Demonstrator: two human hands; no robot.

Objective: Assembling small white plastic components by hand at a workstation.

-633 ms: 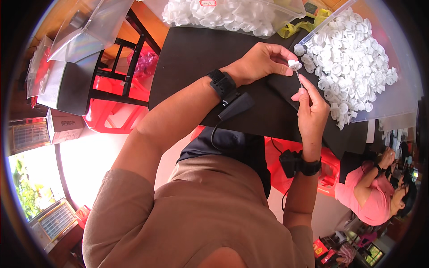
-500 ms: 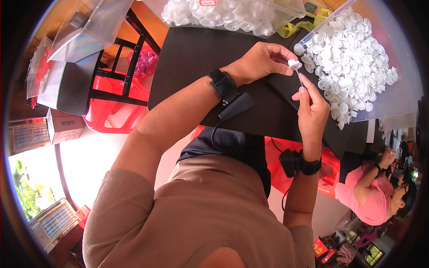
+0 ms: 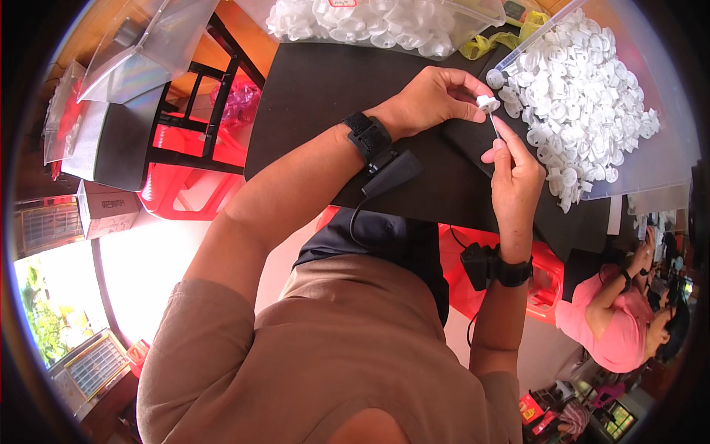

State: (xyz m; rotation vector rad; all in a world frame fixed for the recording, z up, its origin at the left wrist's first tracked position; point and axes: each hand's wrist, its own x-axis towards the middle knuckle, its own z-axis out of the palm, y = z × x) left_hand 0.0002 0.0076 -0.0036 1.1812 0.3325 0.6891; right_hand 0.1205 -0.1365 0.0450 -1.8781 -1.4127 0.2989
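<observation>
My left hand [image 3: 449, 95] pinches a small round white plastic part [image 3: 487, 103] between thumb and fingertips, above the black table. From below right, my right hand [image 3: 514, 164] grips a thin rod-like tool [image 3: 495, 127], whose far end meets the underside of the white part. The tool's handle end is hidden in the fingers. Close by on the right lies a large heap of similar white plastic parts [image 3: 584, 103] in a clear tray.
A clear bin of white discs [image 3: 362, 26] stands at the table's far edge, with a yellow bag [image 3: 481, 46] beside it. Red stools [image 3: 196, 189] are at left. A co-worker in a pink shirt [image 3: 614, 318] sits at right. Cables hang from both wrist straps.
The white part has tilted slightly and my hands have shifted a little upward. The tool still touches the part. At right, the co-worker's raised hand has moved up.
</observation>
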